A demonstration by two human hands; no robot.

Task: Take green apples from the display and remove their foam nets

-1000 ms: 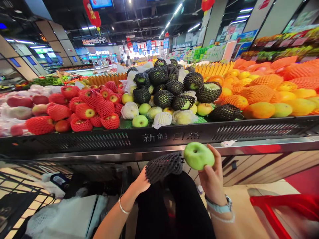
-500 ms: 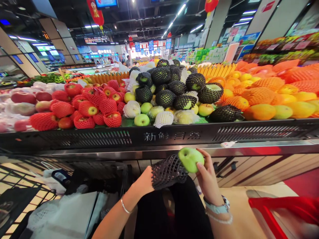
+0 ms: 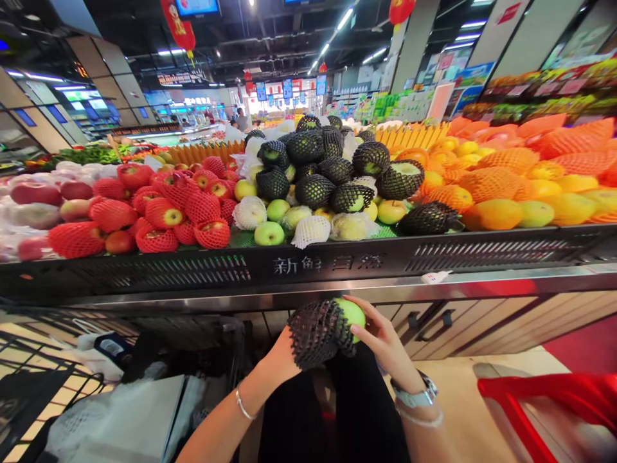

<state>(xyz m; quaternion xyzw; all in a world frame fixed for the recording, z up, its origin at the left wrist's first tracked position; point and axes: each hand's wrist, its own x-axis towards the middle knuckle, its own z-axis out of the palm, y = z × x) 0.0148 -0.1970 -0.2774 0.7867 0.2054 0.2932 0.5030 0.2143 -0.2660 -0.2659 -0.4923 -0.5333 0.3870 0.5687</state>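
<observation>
In front of my lap, my right hand (image 3: pixel 378 328) grips a green apple (image 3: pixel 353 319) between thumb and fingers. A black foam fruit net (image 3: pixel 315 334) is pulled over my left hand (image 3: pixel 282 354), covering its fingers. The net's right edge bunches against the apple and wraps part of its left side. Through the mesh the left fingers are hard to make out, but that hand carries the net and presses toward the apple.
Ahead is a black display ledge (image 3: pixel 328 260) with a pile of black-netted fruit (image 3: pixel 313 191), red-netted apples (image 3: pixel 164 212) and orange mangoes (image 3: pixel 494 215). A wire cart (image 3: pixel 48 360) stands at left. A red plastic frame (image 3: pixel 511 411) is at lower right.
The right hand has brought the green apple left and slightly down, into the net's edge. More of the apple is now covered by the net. The view has shifted slightly.
</observation>
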